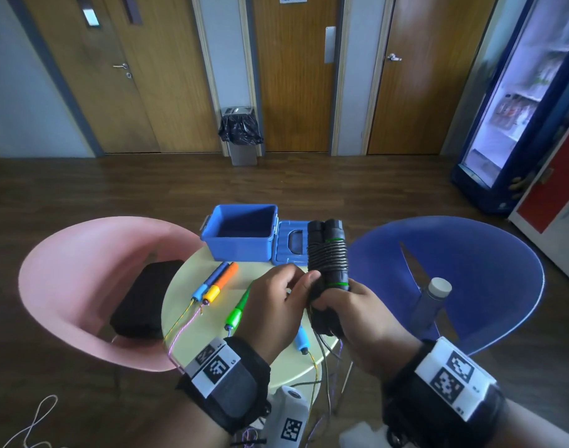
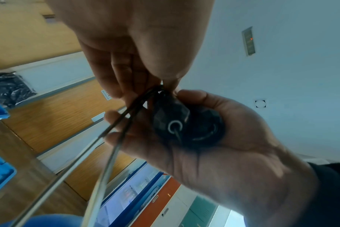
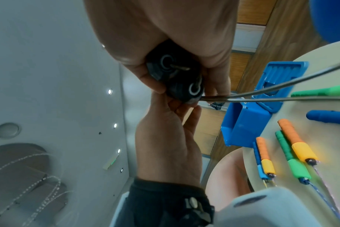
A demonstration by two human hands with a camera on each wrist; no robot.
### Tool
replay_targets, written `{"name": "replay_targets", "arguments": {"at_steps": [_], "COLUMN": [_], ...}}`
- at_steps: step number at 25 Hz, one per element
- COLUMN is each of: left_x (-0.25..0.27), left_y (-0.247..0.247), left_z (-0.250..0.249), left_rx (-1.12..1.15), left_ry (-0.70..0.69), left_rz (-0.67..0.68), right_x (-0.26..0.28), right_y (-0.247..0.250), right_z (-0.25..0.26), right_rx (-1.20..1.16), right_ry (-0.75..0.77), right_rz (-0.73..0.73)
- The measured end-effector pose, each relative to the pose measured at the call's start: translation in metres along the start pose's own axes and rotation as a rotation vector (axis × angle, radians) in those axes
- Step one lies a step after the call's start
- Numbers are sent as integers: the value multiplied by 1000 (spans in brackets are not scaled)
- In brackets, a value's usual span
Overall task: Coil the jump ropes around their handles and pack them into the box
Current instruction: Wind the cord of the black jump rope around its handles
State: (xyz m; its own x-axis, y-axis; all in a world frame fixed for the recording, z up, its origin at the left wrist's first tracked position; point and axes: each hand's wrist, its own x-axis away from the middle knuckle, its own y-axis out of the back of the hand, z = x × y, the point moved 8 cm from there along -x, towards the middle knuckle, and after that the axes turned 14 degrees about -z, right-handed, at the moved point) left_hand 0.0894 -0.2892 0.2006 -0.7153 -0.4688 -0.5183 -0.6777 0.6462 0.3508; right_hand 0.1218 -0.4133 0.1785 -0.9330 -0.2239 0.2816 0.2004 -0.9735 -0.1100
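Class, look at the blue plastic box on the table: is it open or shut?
Open. The blue plastic box shows its bare interior, and its blue lid lies flat beside it.

The right hand (image 1: 348,315) is raised in front of the body, its fingers (image 2: 115,135) and thumb curled round the lower end of a pair of black handles (image 1: 328,253) held upright. The left hand (image 1: 276,305) sits just beside it, fingers bent, thumb and fingertips pinching a thin black rope (image 2: 130,107) against the handles. Both wrists wear black straps.
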Motion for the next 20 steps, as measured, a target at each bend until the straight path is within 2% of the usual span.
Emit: {"name": "replay_targets", "arguments": {"at_steps": [3,5,7,14,17,20], "left_x": [-9,-13,-13,-6,1,2], "left_y": [-4,-8,-11,-9,-13,-13], "left_z": [0,2,4,13,18,20], "left_rx": [49,156,247,468,577,571], "left_ry": [25,125,221,417,520,520], "left_rz": [92,226,303,421,446,454], "right_x": [-6,-7,-5,17,16,15], "right_y": [7,11,12,-3,-4,-2], "right_z": [6,11,14,11,10,11], "right_rx": [63,88,81,-88,-121,-44], "right_ry": [26,32,19,-73,-45,39], "right_rz": [-7,21,65,294,301,263]}}
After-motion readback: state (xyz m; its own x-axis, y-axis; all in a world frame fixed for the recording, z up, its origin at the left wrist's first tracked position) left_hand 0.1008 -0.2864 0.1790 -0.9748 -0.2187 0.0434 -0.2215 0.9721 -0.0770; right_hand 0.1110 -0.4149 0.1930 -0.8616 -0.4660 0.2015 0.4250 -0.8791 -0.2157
